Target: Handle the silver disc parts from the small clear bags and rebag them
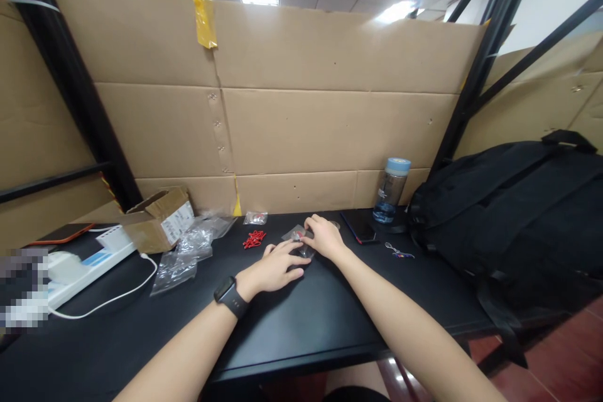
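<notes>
Lying at the far left of a black table (292, 326), a white power strip (110, 259) is trailing a white cable toward a small open cardboard box (157, 220). Crumpled clear plastic wrapping (183, 254) is spreading out beside the box. Next along, a loose heap of small red pieces (254, 239) is resting on the tabletop, and a small clear packet (255, 218) is lying just behind it, near the cardboard wall (292, 132). In the middle, a clear plastic bag (296, 233) with something small and red in it is lying on the table, partly covered by both hands. The left hand (276, 269), wearing a dark watch (230, 295) on its wrist, is reaching in palm down with fingers spread loosely, the fingertips touching the bag. The right hand (326, 237) is curling over the bag's other side, thumb and fingers bent close together; whether they are pinching the film cannot be told. The bag is looking feather-light, thin, limp and rather slippery, likely to slide or wrinkle under a flat push, so a fingertip pinch at its edge, away from the contents, would be the surest hold. To the right, a dark phone (358, 227), a blue-lidded bottle (393, 191), a small trinket (402, 255) and a large black backpack (518, 213) are standing or lying in turn.
</notes>
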`<act>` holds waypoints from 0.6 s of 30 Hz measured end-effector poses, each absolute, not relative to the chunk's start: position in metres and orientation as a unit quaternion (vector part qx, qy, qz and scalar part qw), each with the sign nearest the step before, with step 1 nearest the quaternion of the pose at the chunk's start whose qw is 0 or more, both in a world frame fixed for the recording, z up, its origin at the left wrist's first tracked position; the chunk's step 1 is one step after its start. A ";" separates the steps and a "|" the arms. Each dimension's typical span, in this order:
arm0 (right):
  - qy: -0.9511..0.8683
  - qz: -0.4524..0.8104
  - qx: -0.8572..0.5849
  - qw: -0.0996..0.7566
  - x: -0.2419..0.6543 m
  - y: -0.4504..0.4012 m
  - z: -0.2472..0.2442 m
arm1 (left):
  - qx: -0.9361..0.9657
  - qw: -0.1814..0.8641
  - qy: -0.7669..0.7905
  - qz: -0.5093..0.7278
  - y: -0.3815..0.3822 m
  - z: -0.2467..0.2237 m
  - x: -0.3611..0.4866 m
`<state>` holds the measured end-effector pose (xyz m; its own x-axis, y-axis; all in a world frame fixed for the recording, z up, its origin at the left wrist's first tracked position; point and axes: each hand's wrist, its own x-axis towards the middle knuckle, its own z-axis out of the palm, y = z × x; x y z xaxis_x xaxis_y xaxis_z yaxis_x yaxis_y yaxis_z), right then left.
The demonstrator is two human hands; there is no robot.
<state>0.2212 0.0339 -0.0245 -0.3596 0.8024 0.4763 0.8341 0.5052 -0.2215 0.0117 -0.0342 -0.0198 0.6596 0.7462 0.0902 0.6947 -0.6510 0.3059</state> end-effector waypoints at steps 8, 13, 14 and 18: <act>-0.845 0.279 -0.365 0.274 0.239 0.032 -0.016 | 0.850 0.043 0.466 0.243 -0.021 -0.020 0.003; -0.867 0.230 -0.346 0.276 0.244 0.030 -0.013 | 0.834 0.034 0.494 0.245 -0.010 -0.027 0.000; -0.874 0.213 -0.341 0.271 0.242 0.031 -0.014 | 0.833 0.040 0.493 0.248 -0.009 -0.026 0.000; -0.878 0.193 -0.331 0.286 0.236 0.033 -0.016 | 0.825 0.070 0.487 0.278 -0.010 -0.021 -0.001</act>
<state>0.2359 0.0333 -0.0160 -0.6164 0.6923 0.3751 0.4715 0.7061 -0.5284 -0.0013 -0.0100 -0.0209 0.3702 0.8426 0.3912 0.7651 -0.5154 0.3860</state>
